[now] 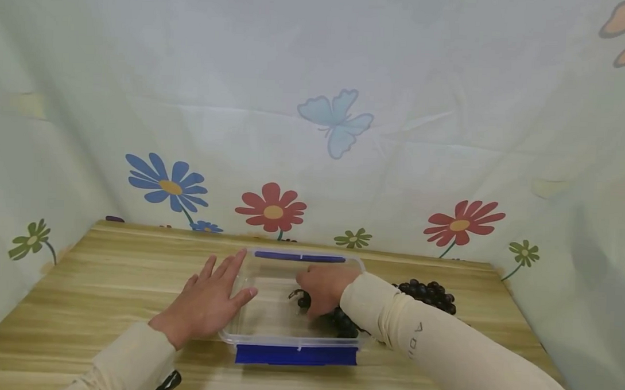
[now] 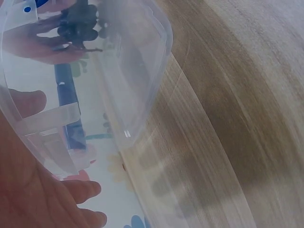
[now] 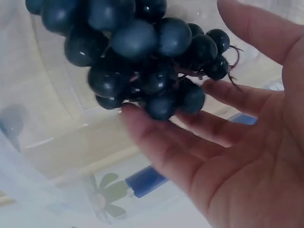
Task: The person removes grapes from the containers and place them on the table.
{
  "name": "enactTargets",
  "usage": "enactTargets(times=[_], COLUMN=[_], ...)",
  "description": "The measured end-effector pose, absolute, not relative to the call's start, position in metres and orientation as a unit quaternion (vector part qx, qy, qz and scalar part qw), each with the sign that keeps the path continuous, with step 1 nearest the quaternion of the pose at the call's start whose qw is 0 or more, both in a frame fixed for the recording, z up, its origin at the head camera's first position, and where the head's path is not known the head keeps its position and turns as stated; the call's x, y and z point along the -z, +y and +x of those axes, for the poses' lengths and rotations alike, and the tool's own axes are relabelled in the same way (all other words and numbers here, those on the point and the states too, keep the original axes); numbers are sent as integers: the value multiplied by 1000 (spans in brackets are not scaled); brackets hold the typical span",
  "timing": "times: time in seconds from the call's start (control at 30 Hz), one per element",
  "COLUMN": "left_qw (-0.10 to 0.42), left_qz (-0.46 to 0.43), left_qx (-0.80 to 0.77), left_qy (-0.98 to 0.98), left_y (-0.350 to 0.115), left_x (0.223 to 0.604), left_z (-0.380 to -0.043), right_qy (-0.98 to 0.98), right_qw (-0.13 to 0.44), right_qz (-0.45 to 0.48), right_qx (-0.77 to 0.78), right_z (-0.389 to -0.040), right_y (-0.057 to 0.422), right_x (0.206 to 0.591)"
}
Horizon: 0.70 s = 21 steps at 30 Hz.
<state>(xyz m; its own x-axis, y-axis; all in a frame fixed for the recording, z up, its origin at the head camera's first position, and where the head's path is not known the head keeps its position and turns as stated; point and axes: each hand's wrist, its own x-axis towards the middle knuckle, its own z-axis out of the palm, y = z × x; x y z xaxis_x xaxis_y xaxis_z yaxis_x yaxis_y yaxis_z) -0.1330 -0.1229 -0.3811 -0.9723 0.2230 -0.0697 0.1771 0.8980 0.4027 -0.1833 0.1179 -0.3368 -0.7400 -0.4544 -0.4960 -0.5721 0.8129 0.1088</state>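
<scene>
A clear plastic food container [image 1: 263, 341] with blue side latches stands on the wooden table. My left hand [image 1: 205, 306] lies along its left side with fingers extended and the thumb over the rim; in the left wrist view the thumb shows through the clear wall. My right hand [image 1: 327, 288] reaches into the container at a bunch of dark grapes [image 3: 133, 40]. In the right wrist view, the fingertips touch the underside of the bunch, while the thumb stands apart from it. The bunch's stem points toward the palm.
Another bunch of dark grapes [image 1: 430, 295] lies on the table [image 1: 108, 285] right of the container, partly behind the right sleeve [image 1: 442, 337]. A black object [image 1: 168, 383] shows beside the left sleeve. A flower-printed curtain [image 1: 395, 180] encloses the table at the back and sides.
</scene>
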Motion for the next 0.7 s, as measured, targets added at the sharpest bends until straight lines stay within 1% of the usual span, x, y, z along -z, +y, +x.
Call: enactTargets(times=[0.2,0.3,0.37,0.47,0.6,0.7], left_qw=[57,56,56,58,60,60], left_qz=[107,108,106,105,105,105], left_qx=[-207,-207,-206,-205,-205,-205], left_qy=[971,971,971,971,971,971], left_y=[-122,-122,-123,-123,-124,-125], left_x=[380,379,379,379,379,380], left_z=[-132,-132,-132,-131,-131,-132], right_qy=[933,934,930,920,901,896], right_qw=[227,233,240,244,233,223], right_qz=[-227,-216,-229,-274,-341,-354], right_qx=[-159,-161,-156,-140,-131,-147], right_z=[-188,-189,-190,-189,-189,-189], right_y=[118,118,117,113,107,104], right_x=[349,354,355,353,356,361])
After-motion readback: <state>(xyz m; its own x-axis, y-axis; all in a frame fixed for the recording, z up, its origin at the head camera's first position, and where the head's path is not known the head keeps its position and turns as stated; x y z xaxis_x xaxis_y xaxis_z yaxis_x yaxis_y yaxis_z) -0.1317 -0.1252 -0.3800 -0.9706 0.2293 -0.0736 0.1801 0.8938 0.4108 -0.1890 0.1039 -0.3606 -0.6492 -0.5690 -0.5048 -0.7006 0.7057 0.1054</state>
